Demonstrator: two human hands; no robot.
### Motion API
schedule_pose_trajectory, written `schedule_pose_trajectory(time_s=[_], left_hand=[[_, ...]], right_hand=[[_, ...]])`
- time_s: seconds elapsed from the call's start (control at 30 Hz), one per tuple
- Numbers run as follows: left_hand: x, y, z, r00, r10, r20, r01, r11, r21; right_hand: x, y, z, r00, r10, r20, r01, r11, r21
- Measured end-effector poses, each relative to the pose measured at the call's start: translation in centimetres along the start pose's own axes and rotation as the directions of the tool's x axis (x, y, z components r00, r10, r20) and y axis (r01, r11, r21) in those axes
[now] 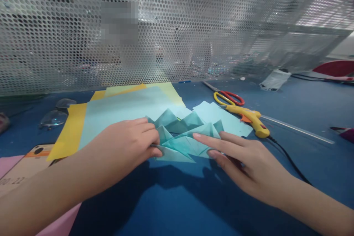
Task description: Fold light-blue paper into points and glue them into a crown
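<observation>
A folded light-blue paper piece (190, 143) with several pointed peaks sits between my two hands, just above or on the blue tabletop. My left hand (135, 138) is closed on its left end, thumb in front and fingers curled behind. At the other end, my right hand (240, 158) holds the paper with its thumb below and its index finger laid along the front flap. Some of the right fingers are hidden behind the paper. Behind the folded piece lie flat light-blue sheets (121, 107) and a smaller stack of cut light-blue paper (229, 120).
Scissors (225, 96) and a yellow glue gun (249, 116) with a clear glue stick and black cord lie at right. Eyeglasses (56, 116), yellow paper (70, 125), a phone (30, 164) and pink paper (62, 223) are at left. A perforated metal screen (177, 25) rises behind.
</observation>
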State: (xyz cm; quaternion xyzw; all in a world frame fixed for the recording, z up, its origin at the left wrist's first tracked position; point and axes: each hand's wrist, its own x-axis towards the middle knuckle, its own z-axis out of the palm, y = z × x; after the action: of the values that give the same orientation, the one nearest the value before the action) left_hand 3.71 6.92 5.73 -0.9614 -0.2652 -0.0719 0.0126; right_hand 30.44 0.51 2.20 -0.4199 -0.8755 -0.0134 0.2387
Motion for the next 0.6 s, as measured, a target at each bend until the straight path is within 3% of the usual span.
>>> schedule_pose_trajectory(time_s=[0.6], left_hand=[[0.22,0.78,-0.2,0.992,0.01,-0.126,-0.004,0.999,0.049]], right_hand=[[-0.15,-0.29,-0.02,0.998,-0.056,0.018,0.056,0.998,0.008]])
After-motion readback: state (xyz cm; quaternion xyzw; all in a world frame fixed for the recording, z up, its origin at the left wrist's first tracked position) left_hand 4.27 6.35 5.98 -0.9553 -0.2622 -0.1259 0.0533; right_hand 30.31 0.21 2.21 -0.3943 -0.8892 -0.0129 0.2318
